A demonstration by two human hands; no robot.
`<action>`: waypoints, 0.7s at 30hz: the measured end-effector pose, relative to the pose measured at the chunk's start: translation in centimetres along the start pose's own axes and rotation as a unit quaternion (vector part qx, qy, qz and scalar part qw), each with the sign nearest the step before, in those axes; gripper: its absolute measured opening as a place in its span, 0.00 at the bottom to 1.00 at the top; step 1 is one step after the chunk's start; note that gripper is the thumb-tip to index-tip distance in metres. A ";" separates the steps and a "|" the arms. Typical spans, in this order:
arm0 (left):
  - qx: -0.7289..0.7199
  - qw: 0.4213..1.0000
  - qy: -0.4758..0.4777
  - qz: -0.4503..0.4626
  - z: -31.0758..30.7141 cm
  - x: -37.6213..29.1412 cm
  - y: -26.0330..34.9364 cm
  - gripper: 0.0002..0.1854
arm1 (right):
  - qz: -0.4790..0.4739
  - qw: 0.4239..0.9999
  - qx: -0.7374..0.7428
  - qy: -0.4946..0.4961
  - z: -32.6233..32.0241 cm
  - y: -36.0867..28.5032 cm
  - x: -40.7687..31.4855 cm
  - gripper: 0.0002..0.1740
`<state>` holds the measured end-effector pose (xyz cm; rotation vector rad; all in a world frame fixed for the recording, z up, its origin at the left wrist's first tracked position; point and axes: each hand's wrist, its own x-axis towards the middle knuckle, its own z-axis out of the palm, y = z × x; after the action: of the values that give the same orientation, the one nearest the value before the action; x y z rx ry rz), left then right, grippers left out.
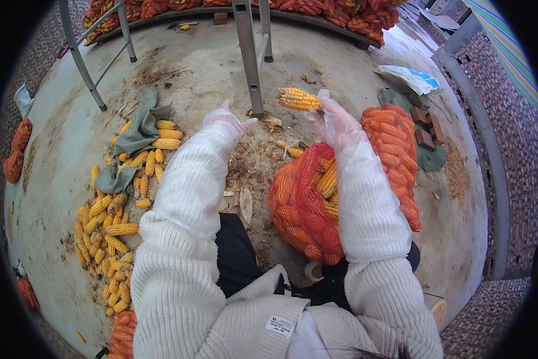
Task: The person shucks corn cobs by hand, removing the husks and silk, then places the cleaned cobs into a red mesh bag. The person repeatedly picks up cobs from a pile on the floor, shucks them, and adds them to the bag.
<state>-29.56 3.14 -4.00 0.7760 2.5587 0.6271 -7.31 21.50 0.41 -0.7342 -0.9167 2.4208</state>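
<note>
My right hand [336,121], in a clear plastic glove, holds one yellow corn cob [297,98] by its end, pointing left. Below it, between my knees and under my right forearm, stands a red mesh bag [296,206] with its mouth open and cobs inside. My left hand [228,120], gloved alike, is empty with its fingers apart, above the littered floor. Left of my left arm lies a long heap of loose corn cobs [102,233], partly covered at the far end by a grey-green cloth [138,125]. A few cobs lie on the floor just beyond the bag.
A full mesh bag of cobs [392,157] lies right of my right arm, near bricks [425,139] and a white sack [406,78]. Metal ladder legs [251,58] stand ahead. Filled bags line a raised board [296,13] at the back. Husks [246,204] litter the concrete floor.
</note>
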 end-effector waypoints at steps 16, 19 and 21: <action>-0.262 0.935 -0.116 0.207 2.5 -0.7 3.1 0.33 | -0.106 0.892 -0.438 -0.039 4.6 1.2 -3.2 0.27; -0.424 0.881 -0.115 0.175 4.2 2.0 2.7 0.30 | -0.123 0.929 -0.343 -0.072 4.6 1.5 -3.3 0.29; -0.369 0.897 -0.057 0.236 3.9 2.5 2.6 0.34 | -0.115 0.941 -0.305 -0.085 4.7 1.7 -3.3 0.31</action>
<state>-28.52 7.76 -6.40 1.0846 1.7730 1.5268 -8.09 16.33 3.26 -0.5747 -1.7594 2.0139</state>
